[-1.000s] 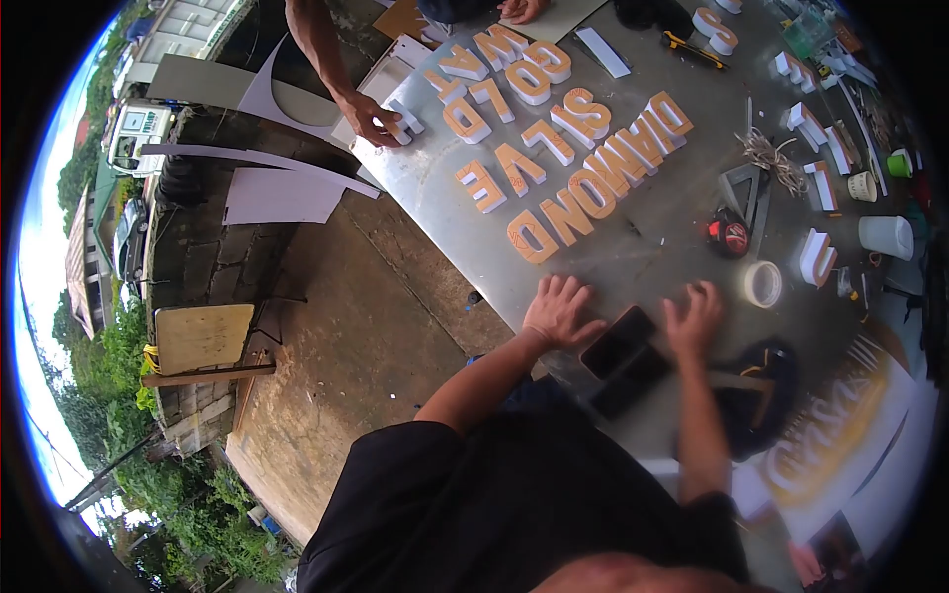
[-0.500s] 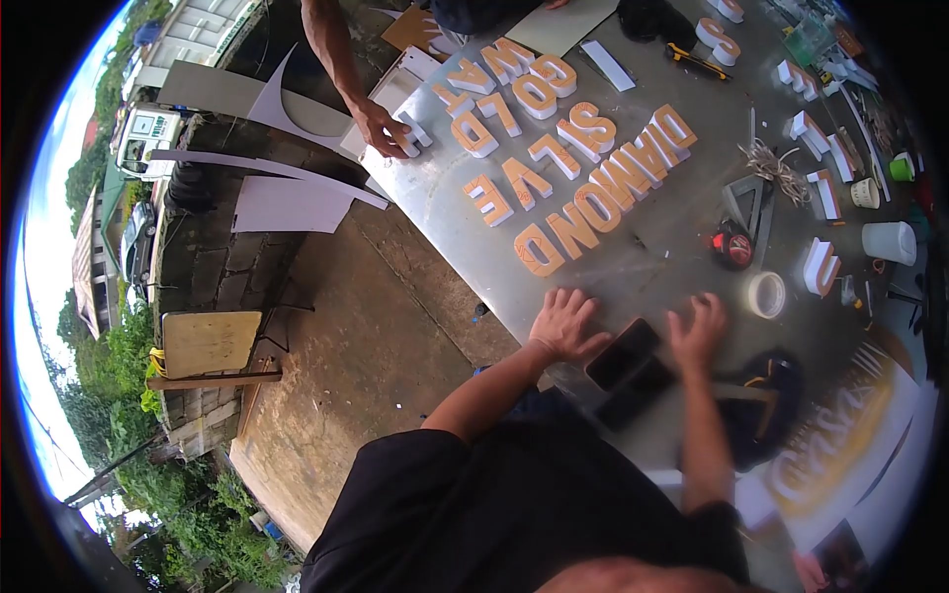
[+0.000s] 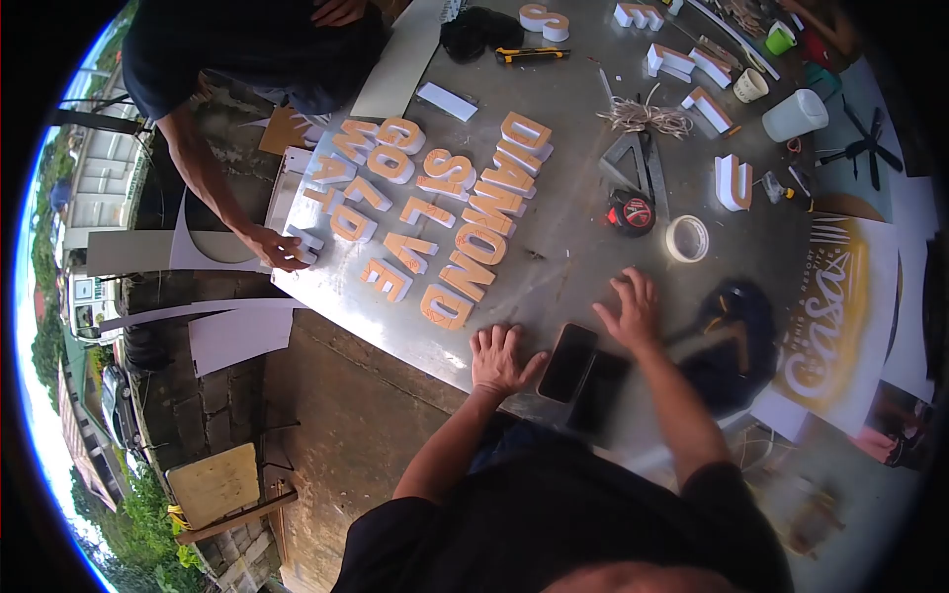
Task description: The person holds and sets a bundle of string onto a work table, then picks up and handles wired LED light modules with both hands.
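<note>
My left hand [image 3: 506, 362] lies palm down on the metal tabletop [image 3: 563, 272], fingers spread, near the lower end of the letter row. To its right a dark smartphone [image 3: 567, 363] rests flat, with a second dark flat shape beside it. My right hand [image 3: 634, 308] is spread on the table beyond the phone and holds nothing. Ahead stand raised letters with orange faces and white sides: "DIAMOND" [image 3: 458, 288], "SILVE" [image 3: 413, 211], "GOLD" [image 3: 397, 145] and "WAT" [image 3: 327, 169]. Across the table, a co-worker's hand [image 3: 278, 248] touches a white letter [image 3: 310, 247] at the edge.
A tape roll [image 3: 687, 239], a red tape measure [image 3: 630, 211], a triangular square [image 3: 638, 163] and string [image 3: 647, 117] lie to the right. Farther off are a yellow cutter [image 3: 532, 54], a loose letter U [image 3: 733, 183], a white cup [image 3: 795, 116] and a printed "Casa" sheet [image 3: 840, 306].
My view has turned, so the table contents sit farther left and more of the co-worker shows. Both my hands stay spread on the table beside the phone.
</note>
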A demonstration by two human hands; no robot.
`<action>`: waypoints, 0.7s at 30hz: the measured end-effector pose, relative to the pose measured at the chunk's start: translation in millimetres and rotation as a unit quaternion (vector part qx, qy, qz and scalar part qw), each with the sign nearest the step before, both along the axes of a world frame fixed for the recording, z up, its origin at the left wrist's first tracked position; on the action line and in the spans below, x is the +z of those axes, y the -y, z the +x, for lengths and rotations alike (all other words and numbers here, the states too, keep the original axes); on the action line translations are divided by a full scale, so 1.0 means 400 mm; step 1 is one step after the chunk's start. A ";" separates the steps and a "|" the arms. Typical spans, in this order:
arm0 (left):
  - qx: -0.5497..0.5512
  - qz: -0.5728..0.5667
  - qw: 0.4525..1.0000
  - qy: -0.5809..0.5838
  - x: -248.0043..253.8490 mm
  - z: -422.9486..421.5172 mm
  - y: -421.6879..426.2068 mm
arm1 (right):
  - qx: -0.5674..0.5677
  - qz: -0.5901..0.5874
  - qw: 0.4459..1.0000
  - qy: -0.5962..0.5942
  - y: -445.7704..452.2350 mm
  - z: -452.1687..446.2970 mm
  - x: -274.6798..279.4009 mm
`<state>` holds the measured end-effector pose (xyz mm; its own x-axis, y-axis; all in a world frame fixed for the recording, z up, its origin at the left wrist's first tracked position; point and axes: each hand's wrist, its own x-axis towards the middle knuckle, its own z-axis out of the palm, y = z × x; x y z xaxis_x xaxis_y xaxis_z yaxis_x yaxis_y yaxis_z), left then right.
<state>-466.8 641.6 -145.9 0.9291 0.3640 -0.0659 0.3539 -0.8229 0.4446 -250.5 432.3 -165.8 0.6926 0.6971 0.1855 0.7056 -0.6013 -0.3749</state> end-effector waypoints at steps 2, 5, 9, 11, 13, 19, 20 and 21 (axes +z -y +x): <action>0.000 0.001 1.000 -0.001 -0.004 0.000 -0.001 | 0.003 0.005 1.000 -0.001 0.002 -0.002 -0.001; 0.001 0.001 1.000 -0.006 -0.005 -0.001 0.000 | 0.000 0.003 1.000 -0.006 0.002 -0.002 0.000; 0.002 -0.011 1.000 0.008 0.000 0.000 0.000 | -0.003 0.000 1.000 -0.011 0.003 -0.002 -0.002; 0.002 -0.010 1.000 0.011 -0.002 0.000 0.001 | -0.003 -0.002 1.000 -0.009 0.004 -0.001 -0.005; -0.005 0.007 1.000 0.012 -0.011 -0.003 0.000 | -0.009 -0.007 1.000 -0.002 0.002 -0.003 -0.005; -0.007 0.008 1.000 0.024 -0.017 -0.004 0.002 | -0.013 0.007 1.000 -0.009 0.003 -0.001 0.000; -0.006 0.008 1.000 0.024 -0.018 -0.005 0.003 | -0.013 0.002 1.000 -0.007 0.003 -0.001 -0.001; -0.011 0.009 1.000 0.025 -0.020 -0.008 0.001 | -0.018 0.004 1.000 -0.006 -0.001 -0.002 0.000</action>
<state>-470.1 641.3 -153.9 0.9391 0.3434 -0.0118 0.3123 -0.8389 0.4457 -251.5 432.7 -166.0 0.7195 0.6702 0.1822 0.6790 -0.6237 -0.3872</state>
